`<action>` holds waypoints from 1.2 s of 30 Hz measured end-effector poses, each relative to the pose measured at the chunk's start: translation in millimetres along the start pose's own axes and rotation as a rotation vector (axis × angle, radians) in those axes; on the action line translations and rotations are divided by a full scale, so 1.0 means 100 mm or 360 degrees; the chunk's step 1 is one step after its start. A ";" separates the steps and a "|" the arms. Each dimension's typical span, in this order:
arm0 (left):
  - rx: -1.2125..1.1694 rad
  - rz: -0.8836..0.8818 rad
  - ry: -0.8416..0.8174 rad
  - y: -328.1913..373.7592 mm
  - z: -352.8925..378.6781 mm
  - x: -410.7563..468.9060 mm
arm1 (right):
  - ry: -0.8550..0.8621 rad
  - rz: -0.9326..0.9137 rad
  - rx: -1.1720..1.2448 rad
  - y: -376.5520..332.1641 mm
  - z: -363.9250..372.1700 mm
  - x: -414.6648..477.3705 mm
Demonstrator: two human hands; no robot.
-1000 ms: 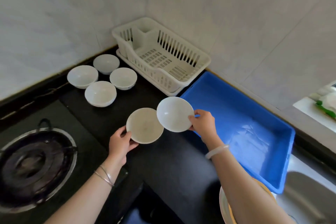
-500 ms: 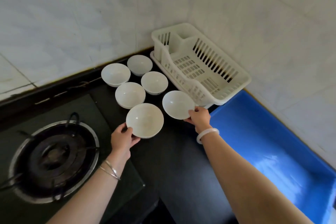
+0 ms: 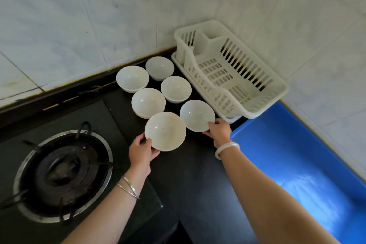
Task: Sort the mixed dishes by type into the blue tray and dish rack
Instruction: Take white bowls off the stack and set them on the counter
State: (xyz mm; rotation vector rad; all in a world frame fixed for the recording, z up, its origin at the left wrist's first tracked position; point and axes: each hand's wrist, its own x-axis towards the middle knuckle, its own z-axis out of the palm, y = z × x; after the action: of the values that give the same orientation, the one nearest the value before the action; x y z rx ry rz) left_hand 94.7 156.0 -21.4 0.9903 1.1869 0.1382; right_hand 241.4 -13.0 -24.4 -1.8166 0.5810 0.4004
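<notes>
My left hand [image 3: 142,152] grips the near rim of a white bowl [image 3: 165,131] just above or on the black counter. In my right hand [image 3: 218,129] is a second white bowl [image 3: 197,115], held by its near edge beside the rack's front corner. Behind them, several more white bowls [image 3: 148,102] stand upright in a cluster near the wall. The white plastic dish rack [image 3: 255,109] sits in the corner with nothing in it. To its right lies the blue tray [image 3: 297,156], which also holds nothing.
A gas burner [image 3: 61,174] with a metal ring fills the left of the black counter [image 3: 198,180]. Tiled walls close off the back and right side. Bracelets circle both wrists.
Both hands have carried their bowls from in front of the blue tray leftward to the cluster of bowls, lowering them toward the counter. The view has swung left.
</notes>
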 end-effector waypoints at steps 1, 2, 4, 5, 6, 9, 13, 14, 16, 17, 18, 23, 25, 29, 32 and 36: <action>-0.0008 -0.0005 0.0000 0.00 0.00 0.00 | 0.0000 -0.0002 0.0009 0.00 0.00 0.00; -0.0015 -0.0012 0.0002 0.00 0.00 -0.01 | -0.0004 0.0000 0.0021 0.01 0.01 0.00; -0.0030 -0.0030 0.0016 0.00 0.01 -0.02 | -0.0015 0.0004 0.0047 0.02 0.02 0.01; -0.0040 -0.0036 0.0026 -0.01 0.01 -0.02 | -0.0022 0.0007 0.0060 0.02 0.03 0.02; -0.0050 -0.0037 0.0033 -0.01 0.01 -0.03 | -0.0031 0.0013 0.0075 0.03 0.04 0.03; -0.0084 -0.0045 0.0060 -0.02 0.02 -0.04 | -0.0080 0.0074 0.0134 0.03 0.06 0.05; -0.0139 -0.0063 0.0108 -0.03 0.04 -0.06 | -0.0128 0.0142 0.0191 0.02 0.05 0.05; -0.0154 -0.0062 0.0115 -0.04 0.04 -0.06 | -0.0149 0.0158 0.0204 0.01 0.05 0.04; -0.0183 -0.0054 0.0115 -0.05 0.03 -0.07 | -0.0213 0.0192 0.0244 0.01 0.03 0.02; -0.0192 -0.0049 0.0108 -0.06 0.03 -0.07 | -0.0247 0.0212 0.0266 0.01 0.02 -0.01; -0.0200 -0.0039 0.0094 -0.08 0.03 -0.08 | -0.0276 0.0230 0.0280 0.02 0.01 -0.03; -0.0171 0.0087 -0.0020 -0.22 0.03 -0.20 | -0.0323 0.0215 0.0266 0.06 -0.03 -0.15; -0.0097 0.0124 -0.0031 -0.30 0.04 -0.28 | -0.0331 0.0175 0.0212 0.10 -0.08 -0.22; 0.0181 0.0154 -0.0136 -0.52 0.04 -0.48 | -0.0345 -0.0016 0.0020 0.19 -0.32 -0.39; 0.0510 0.0269 -0.0323 -0.67 0.11 -0.67 | -0.0307 -0.0197 -0.0214 0.25 -0.63 -0.57; 0.0896 0.0449 -0.0685 -0.82 0.35 -1.03 | -0.0112 -0.0433 -0.0515 0.42 -1.22 -0.90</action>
State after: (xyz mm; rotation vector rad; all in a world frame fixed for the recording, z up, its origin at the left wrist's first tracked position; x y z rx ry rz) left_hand 48.0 28.6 -5.1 1.5889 0.6902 -0.1932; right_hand 141.6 -122.4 29.9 -2.1473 0.2223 0.3864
